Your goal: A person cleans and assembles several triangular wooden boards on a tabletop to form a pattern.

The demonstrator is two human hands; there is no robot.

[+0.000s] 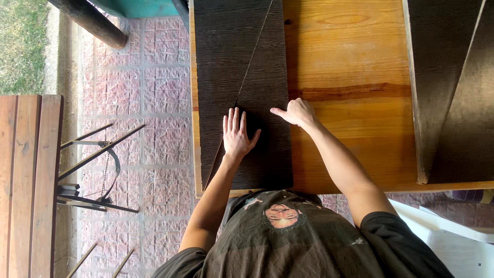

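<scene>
Starting at the left edge, I am seeing a slatted wooden bench [28,185] cut off by the frame, with folded metal legs [92,170] lying on the pink paving [149,82] beside it; what those legs belong to I cannot make out. Moving right, the dark wood-grain board [242,92] is lying flat along the left side of the orange wooden table [350,67], probably so the tabletop is supporting its full length. My left hand [236,135] is resting open, palm down with fingers spread, pressing on the board near a thin diagonal line [252,62] that runs across it; whether that is a cut, a seam or a drawn mark I cannot tell. My right hand [294,111] is sitting loosely curled at the board's right edge, thumb pointing left onto it, gripping nothing. Farther right, more dark boards [453,87] are overlapping, running out of frame. A white plastic chair [447,237] is showing partly behind my shoulder.
</scene>
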